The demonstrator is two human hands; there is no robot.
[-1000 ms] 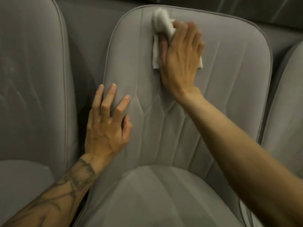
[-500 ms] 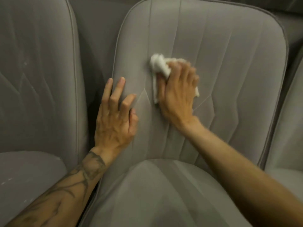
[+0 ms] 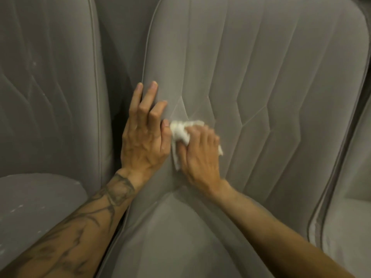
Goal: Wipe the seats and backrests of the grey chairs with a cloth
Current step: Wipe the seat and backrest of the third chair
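the seat [image 3: 180, 243] of the middle chair lies nearest. just above it, the right hand [image 3: 201, 157] clutches a white cloth [image 3: 180, 133] against the low left part of the backrest [image 3: 281, 77]. the left hand [image 3: 145, 135], fingers straight and holding nothing, rests flat on the backrest's left edge, just beside the cloth. a left chair [image 3: 50, 87] and a right chair [image 3: 353, 197] flank it.

Right hand [image 3: 200, 155] sliding cloth [image 3: 181, 133] down backrest [image 3: 281, 77]: at top edge a second ago, mid-height half a second ago, now reaching lower left part, just above join with seat [image 3: 170, 237]. Fingers of right hand blurring with motion. Gap to left hand [image 3: 144, 137] closing: cloth wad now touching left thumb, earlier well apart. View drawing closer and tilting down, backrest top edge slipping out of frame.
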